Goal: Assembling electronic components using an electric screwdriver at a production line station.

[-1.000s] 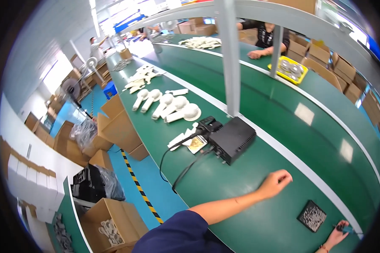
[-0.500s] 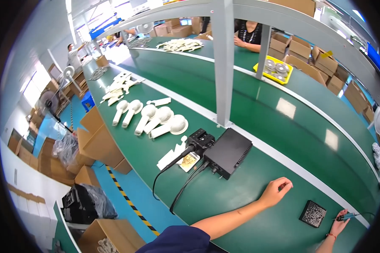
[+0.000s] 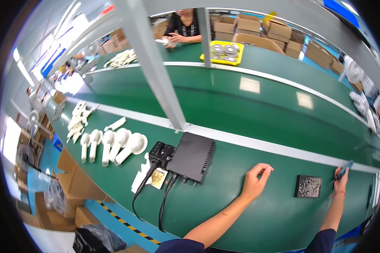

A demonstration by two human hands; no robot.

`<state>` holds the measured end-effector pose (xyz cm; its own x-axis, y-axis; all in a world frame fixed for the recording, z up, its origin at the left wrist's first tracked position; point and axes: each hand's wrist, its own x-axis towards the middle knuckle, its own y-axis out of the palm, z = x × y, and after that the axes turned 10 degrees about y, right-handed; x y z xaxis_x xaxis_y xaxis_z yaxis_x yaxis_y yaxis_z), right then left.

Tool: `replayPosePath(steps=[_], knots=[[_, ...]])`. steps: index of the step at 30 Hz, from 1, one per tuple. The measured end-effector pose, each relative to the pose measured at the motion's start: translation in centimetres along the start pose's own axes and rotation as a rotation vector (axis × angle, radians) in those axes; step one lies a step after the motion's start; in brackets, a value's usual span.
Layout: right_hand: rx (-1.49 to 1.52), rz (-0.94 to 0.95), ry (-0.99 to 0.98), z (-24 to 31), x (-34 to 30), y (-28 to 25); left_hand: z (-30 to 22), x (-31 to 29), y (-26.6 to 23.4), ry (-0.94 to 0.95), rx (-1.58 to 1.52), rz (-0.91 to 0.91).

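My right hand [image 3: 341, 184] is closed around a slim blue electric screwdriver [image 3: 343, 170], at the right of the green bench. Its thin tip slants down toward the left. Just left of that hand lies a square black tray [image 3: 298, 185], its top covered with small silvery pieces, probably screws. My left hand [image 3: 255, 182] is raised over the bench left of the tray, fingers curled and thumb against them. Whatever those fingers may hold is hidden. Neither hand touches the tray.
A black control box [image 3: 192, 156] with cables and a smaller black unit [image 3: 159, 152] stand left of my hands. White fan-shaped housings [image 3: 133, 145] lie farther left. A grey post [image 3: 156, 71] rises behind the box. Across the bench are a yellow tray [image 3: 239, 59] and another person [image 3: 183, 29].
The view has swung right, so the bench items sit farther left. My right hand has lifted and turned the screwdriver more upright. My left hand stays curled.
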<state>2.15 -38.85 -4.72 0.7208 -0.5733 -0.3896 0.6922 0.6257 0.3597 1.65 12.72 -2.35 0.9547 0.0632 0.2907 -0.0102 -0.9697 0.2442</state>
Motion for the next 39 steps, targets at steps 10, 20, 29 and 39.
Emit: replayPosePath(steps=[10, 20, 29, 39], knots=[[-0.347, -0.317, -0.315, -2.0, -2.3, 4.5, 0.1, -0.1, 0.1, -0.070, -0.061, 0.019], [-0.273, -0.273, -0.320, -2.1, -3.4, 4.7, -0.4, -0.2, -0.1, -0.084, -0.102, -0.009], [-0.249, -0.262, -0.353, -2.2, -4.4, 5.7, 0.0, -0.1, 0.1, -0.050, -0.080, -0.020], [-0.341, -0.210, -0.356, -2.6, -4.0, 6.5, -0.4, 0.0, 0.2, -0.059, -0.068, -0.026]])
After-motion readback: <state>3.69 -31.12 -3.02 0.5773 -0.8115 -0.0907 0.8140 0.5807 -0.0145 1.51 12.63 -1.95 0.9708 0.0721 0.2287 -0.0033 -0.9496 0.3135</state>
